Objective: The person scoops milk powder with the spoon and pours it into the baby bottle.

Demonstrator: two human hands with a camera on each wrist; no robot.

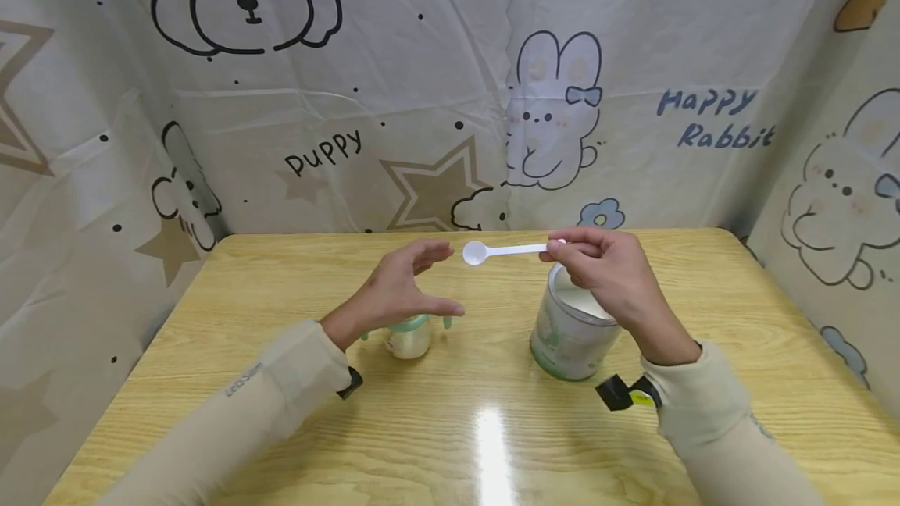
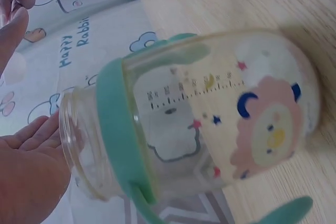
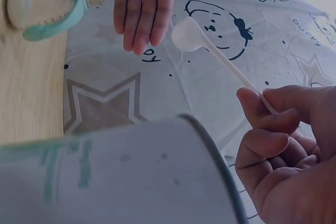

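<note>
White scoop: smooth, plastic-looking, round bowl, thin straight handle. Held in the air, level, bowl to 9 o'clock, handle end to 3. Right hand pinches the handle end between thumb and fingers. Tin sits at about 4–5 o'clock from the scoop: upright cylinder, smooth whitish wall, green print, green base band, white contents inside. Bottle at about 8 o'clock, upright, clear and rounded, green collar with two curved handles. Left hand at 9 o'clock, fingers extended, thumb apart, gripping nothing, by the bottle's neck; can't tell if touching. Worktop underneath: pale wood grain, glossy streak toward 6 o'clock. Creased printed cloth behind, at 12: puppy, rabbits, stars.

Head view only: looks down into the tin; the left hand hides the bottle's neck there. Left wrist view gives the threaded clear neck, printed measuring scale, pink-maned animal, plus a barcode on the tin. Right wrist view shows the scoop bowl's depth and the left palm with its straight fingers.
</note>
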